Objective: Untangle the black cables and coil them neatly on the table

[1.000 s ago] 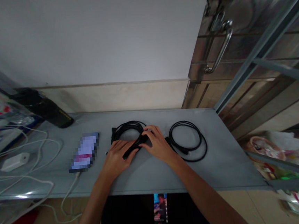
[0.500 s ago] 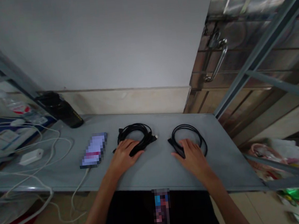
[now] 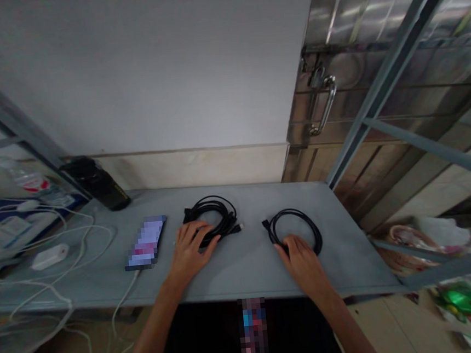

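Two coils of black cable lie on the grey tabletop [image 3: 243,269]. The thicker, many-looped cable coil [image 3: 222,208] has several plug ends poking out, one with a pale tip. My left hand [image 3: 190,252] rests over its near left part, thumb and fingers apart. To the right lies a thinner, rounder cable coil [image 3: 314,227] with a black plug at its left side. My right hand [image 3: 300,256] is closed on the near edge of this ring, which hides that stretch of cable.
A phone [image 3: 146,243] on a white cord lies left of my hands. Behind it a dark bottle [image 3: 98,183] leans; white cables and a white adapter [image 3: 50,257] spread at far left. Grey metal posts [image 3: 395,69] frame the table, with a wall behind.
My right hand has drawn slightly toward me and now closes on the near edge of the thin coil. My left hand has shifted a little left on the thick coil. The view has tilted.
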Tool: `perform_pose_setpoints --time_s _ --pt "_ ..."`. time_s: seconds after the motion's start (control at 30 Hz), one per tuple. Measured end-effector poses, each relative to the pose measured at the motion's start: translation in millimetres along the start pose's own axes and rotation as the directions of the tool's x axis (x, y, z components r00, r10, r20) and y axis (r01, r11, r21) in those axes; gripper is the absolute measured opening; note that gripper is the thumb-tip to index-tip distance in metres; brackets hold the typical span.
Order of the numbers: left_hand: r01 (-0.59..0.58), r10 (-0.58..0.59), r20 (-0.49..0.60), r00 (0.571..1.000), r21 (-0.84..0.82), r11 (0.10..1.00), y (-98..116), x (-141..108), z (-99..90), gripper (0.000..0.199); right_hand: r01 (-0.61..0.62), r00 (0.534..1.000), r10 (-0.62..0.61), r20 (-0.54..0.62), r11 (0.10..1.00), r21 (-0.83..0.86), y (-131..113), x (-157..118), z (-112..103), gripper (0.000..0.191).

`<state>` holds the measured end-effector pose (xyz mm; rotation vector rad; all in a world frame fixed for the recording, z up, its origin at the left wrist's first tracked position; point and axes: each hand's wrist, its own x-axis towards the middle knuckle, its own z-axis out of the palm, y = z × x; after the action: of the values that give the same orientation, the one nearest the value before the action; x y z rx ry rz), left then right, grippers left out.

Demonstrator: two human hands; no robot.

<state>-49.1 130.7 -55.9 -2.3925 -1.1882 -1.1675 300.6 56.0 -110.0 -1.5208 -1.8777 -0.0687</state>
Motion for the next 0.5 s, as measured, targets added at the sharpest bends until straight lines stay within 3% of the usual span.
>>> perform_pose_setpoints --time_s 0.13,0.23,0.33,0.4,0.5 --pt "0.045 -0.031 0.082 0.996 -0.172 0.984 35.5 -8.2 2.3 0.019 -0.03 0.999 0.031 -0.022 0.998 0.061 -1.7 -0.7 -3.4 0.05" --pt "0.183 -0.113 0.198 0.974 -0.386 0.904 79.4 -12.7 6.7 0.018 -0.072 0.996 0.076 -0.038 0.991 0.111 -10.3 0.1 -7.3 0.047" --pt "0.454 -0.24 0.414 0.878 -0.562 0.692 129.3 -4.1 7.3 0.026 -0.11 0.991 0.121 -0.053 0.979 0.173 -32.3 4.0 -14.7 0.04" --pt "0.565 -0.267 0.507 0.82 -0.636 0.526 157.9 10.9 4.8 0.036 -0.15 0.985 0.168 -0.048 0.952 0.267 -54.6 10.6 -23.5 0.035" --pt "0.567 -0.336 0.462 0.821 -0.731 0.381 184.6 40.3 0.4 0.039 -0.244 0.958 0.287 -0.01 0.831 0.499 -90.9 29.2 -42.4 0.032"
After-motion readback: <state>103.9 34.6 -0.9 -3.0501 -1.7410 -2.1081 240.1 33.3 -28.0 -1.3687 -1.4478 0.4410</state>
